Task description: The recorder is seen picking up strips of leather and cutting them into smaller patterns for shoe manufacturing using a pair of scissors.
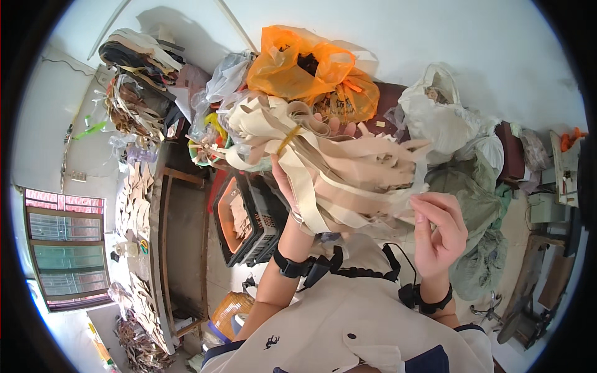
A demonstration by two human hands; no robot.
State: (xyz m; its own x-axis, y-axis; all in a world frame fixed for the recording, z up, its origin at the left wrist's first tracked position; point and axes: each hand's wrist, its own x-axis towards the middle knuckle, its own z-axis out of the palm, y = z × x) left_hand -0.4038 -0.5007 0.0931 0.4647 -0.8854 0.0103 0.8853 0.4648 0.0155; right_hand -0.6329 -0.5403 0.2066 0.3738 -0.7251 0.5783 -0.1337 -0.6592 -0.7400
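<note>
Two hands up over the near middle, one bundle of beige strips (360,165) between them; strips overlap, too many to count. One yellow tie (288,140) around the bundle, toward its left end. Left hand (285,186) grasps the bundle from beneath, thumb on the near side, several fingertips showing past the far edge. Right hand (440,227) at the bundle's right end, fingers bent, thumb and forefinger tips close together beside the strip ends; cannot tell whether they pinch one. Two black wristbands, one per arm. Far side, behind the bundle: orange plastic (298,68), one bag or two, unclear. Far right: one large white sack (432,118), open at the top, with greenish sacking (476,233) nearer, number unclear. Left of the bundle: black crate work (270,233), one crate or a stack, around one orange liner (227,214) with beige pieces inside. Farther left, one long table (155,264) bearing two spreads of beige pieces; one window (67,248) beyond.
</note>
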